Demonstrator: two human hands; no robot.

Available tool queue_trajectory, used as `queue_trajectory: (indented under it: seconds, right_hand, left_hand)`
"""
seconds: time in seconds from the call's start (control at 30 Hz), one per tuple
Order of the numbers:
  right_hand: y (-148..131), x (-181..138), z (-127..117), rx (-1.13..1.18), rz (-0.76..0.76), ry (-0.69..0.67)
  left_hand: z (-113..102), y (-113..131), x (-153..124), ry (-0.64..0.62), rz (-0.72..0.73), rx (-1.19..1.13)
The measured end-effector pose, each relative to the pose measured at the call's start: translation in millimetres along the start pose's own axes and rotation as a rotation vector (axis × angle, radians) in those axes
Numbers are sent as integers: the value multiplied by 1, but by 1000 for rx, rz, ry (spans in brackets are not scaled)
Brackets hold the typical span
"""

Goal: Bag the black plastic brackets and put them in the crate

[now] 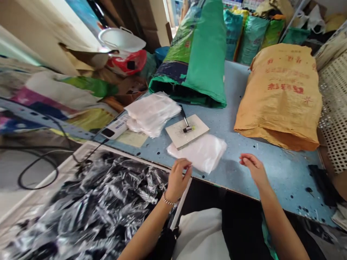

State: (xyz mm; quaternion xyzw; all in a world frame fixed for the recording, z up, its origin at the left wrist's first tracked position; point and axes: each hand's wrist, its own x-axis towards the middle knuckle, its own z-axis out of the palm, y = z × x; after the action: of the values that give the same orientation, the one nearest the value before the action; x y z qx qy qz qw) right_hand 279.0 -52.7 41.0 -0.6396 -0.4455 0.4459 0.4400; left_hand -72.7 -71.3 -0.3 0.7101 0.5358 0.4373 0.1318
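My left hand point(177, 179) hovers at the near edge of the blue table point(273, 169), its fingers curled and pinched close to the corner of a small stack of clear plastic bags point(202, 152). I cannot make out whether it holds a bag. My right hand point(253, 168) hangs over bare tabletop to the right of that stack, fingers loosely bent, holding nothing. A white square block point(177, 135) with a small hammer point(186, 123) on it lies just behind the bags.
A larger pile of clear bags point(150, 113) and a white device point(115, 128) lie at the left. A green sack point(200, 57) and an orange-yellow sack point(282, 94) lie on the far side. A bin of bagged dark items point(89, 209) sits lower left.
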Motion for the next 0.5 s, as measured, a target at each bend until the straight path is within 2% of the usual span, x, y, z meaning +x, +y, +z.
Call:
queue_trajectory:
  seconds: [0.07, 0.13, 0.2, 0.27, 0.33, 0.43, 0.47, 0.5]
  right_hand:
    - [3, -4, 14, -32, 0, -113]
    - [10, -14, 23, -59, -5, -196]
    - [18, -23, 22, -69, -2, -241]
    - [27, -24, 11, -101, -11, -242]
    - [32, -10, -10, -210, -90, -163]
    - [28, 42, -54, -579, -234, 146]
    - [24, 64, -70, -757, -200, 253]
    - [18, 87, -86, -818, -162, 307]
  left_hand:
    - [31, 29, 38, -149, 36, 50]
    - [58, 45, 65, -311, -17, 219]
    - [74, 46, 82, -454, -94, 367]
    - [75, 38, 89, -560, -141, 375]
    - [67, 28, 90, -612, -139, 315]
    - [55, 25, 85, -567, -120, 212]
    - [57, 28, 83, -521, -107, 158]
    - [62, 35, 83, -475, -85, 89]
